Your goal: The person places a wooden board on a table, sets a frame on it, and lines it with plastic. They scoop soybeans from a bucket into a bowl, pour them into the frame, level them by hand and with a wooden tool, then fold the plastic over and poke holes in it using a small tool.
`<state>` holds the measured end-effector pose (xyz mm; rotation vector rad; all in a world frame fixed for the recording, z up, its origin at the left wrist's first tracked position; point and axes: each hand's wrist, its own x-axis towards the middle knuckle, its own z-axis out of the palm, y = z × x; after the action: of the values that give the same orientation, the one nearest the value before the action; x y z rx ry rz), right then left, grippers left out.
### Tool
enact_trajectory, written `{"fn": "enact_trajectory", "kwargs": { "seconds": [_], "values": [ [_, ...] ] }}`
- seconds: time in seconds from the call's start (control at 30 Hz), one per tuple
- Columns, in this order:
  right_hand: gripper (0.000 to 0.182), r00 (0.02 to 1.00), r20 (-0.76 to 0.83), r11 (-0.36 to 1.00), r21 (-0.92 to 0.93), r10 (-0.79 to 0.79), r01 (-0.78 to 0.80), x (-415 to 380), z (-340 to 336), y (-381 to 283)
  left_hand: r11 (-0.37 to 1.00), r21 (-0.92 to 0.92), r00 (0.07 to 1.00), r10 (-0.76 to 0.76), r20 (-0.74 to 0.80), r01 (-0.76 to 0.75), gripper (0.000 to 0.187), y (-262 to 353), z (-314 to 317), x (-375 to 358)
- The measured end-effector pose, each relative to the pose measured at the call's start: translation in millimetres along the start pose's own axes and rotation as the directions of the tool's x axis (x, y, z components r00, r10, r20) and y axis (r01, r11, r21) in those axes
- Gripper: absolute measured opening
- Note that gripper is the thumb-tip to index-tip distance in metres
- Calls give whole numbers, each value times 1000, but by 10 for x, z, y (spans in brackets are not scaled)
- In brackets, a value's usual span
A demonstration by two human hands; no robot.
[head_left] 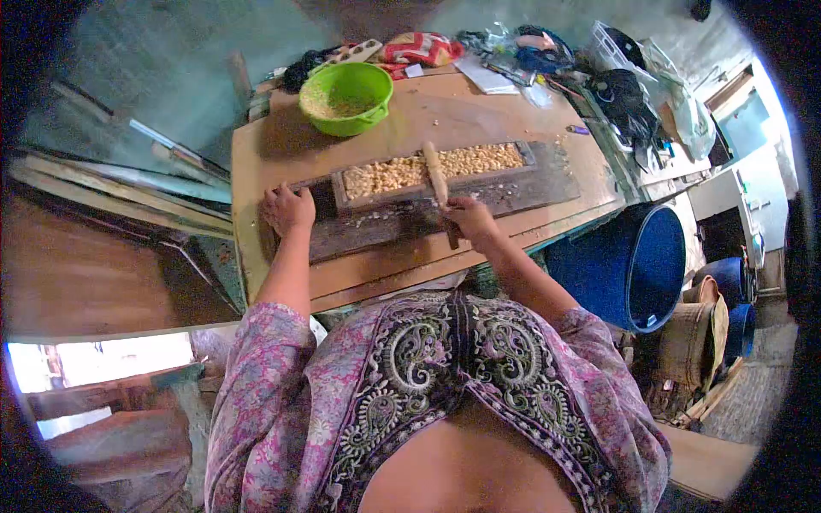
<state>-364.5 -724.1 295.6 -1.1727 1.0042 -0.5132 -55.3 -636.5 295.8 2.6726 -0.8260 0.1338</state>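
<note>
A shallow rectangular wooden frame (376,199) filled with pale, puffed-looking pieces (487,161) lies on a dark wooden board (368,229). At the board's left end, my left hand (289,209) is closed over its edge with bent fingers. My right hand (470,219) grips a light wooden stick, shaped like a rolling pin (436,175), near its lower end. The stick lies across the filled frame, right of its middle. Loose crumbs are scattered on the board around the frame.
A green bowl (363,120) with more pale pieces stands at the back left of the table (513,115). Cloths, bags and papers (487,77) crowd the back edge. A blue barrel (624,265) stands at the right, with a sack (688,338) beyond it.
</note>
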Motion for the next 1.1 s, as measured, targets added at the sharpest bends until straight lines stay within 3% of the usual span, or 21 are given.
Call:
{"fn": "enact_trajectory", "kwargs": {
  "seconds": [0.03,0.07,0.1,0.17,0.23,0.27,0.33,0.37,0.43,0.5,0.57,0.6,0.67,0.8,0.87,1.0,1.07,1.1],
  "values": [
    [17,999,48,999,-30,-12,14,10,135,0,1000,-18,1000,3,2,-3,48,10,-18,-15],
    [17,1000,-18,989,-149,-8,5,43,264,38,999,-34,1000,9,4,-8,47,16,-37,-23],
    [18,997,73,997,-72,30,-25,-43,382,-64,999,-51,1000,17,8,-16,47,10,-51,-9],
    [19,998,49,960,-276,-42,54,-89,573,-110,998,-31,998,54,-17,-54,46,-74,101,67],
    [21,995,87,950,-305,-42,67,-142,684,-180,976,-120,974,160,-159,-180,43,-90,120,40],
    [22,991,125,938,-336,-41,81,-162,720,-190,977,-117,975,156,-158,-175,43,-108,126,10],
    [24,992,112,916,-390,-57,97,-148,762,-181,885,-187,887,368,-280,-426,39,-89,78,-40],
    [26,993,92,893,-438,-72,106,-129,782,-167,887,-183,886,366,-284,-425,39,-84,77,-50],
    [26,988,126,913,-387,-86,129,-40,798,-75,672,-394,778,518,-355,-628,38,-71,105,-76],
    [25,984,154,932,-335,-94,141,6,809,-15,708,-327,778,542,-317,-626,39,-55,145,-145],
    [23,959,247,806,-534,-141,256,47,807,-34,710,-285,765,591,-256,-644,41,-17,172,-187],
    [23,958,249,804,-537,-140,257,-9,816,-79,715,-284,768,616,-176,-639,43,-1,89,-215],
    [21,964,267,834,-533,6,143,-219,848,-223,717,-249,759,624,-187,-651,44,2,78,-238],
    [21,974,227,926,-371,19,68,-321,862,-247,730,-179,751,638,-168,-660,45,43,42,-248],
    [14,948,257,778,-549,-190,305,-180,877,-224,731,-164,749,647,-139,-662,45,48,18,-282],
    [22,955,272,805,-535,-121,254,-46,1023,-226,700,-153,717,687,-119,-697,47,41,35,-258],
    [21,927,252,717,-588,-278,375,-15,1058,-111,691,-147,706,701,-101,-707,47,40,57,-236],
    [21,928,249,720,-585,-279,373,-55,1045,-115,685,-161,701,707,-91,-711,48,39,49,-235]
  ]
}}
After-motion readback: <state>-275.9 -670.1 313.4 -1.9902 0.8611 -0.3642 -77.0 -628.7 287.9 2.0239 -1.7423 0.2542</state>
